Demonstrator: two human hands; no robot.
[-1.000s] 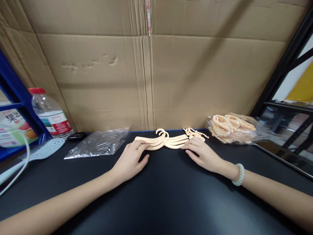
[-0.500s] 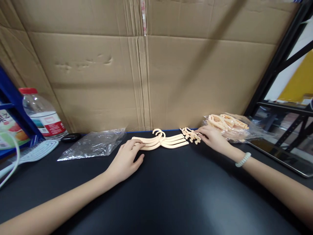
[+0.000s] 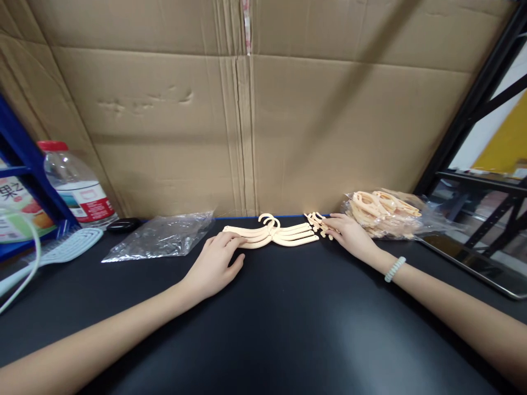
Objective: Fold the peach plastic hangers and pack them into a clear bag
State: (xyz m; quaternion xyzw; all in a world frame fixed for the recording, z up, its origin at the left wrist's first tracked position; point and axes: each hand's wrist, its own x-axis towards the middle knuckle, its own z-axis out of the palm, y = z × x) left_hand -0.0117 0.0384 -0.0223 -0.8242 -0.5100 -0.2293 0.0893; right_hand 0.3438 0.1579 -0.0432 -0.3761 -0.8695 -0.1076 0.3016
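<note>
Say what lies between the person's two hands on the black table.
The head view shows stacked cream hangers, their left end under the left hand, then small cream pieces at the right hand.

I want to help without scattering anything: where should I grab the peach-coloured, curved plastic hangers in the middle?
Probably by the narrow centre of the peach-coloured, curved plastic hangers, just below their hooks, pinching from the near side. Their arms bunch together there and fan out both ways; the tan cardboard wall stands behind, and the left hand lies over the left arms.
</note>
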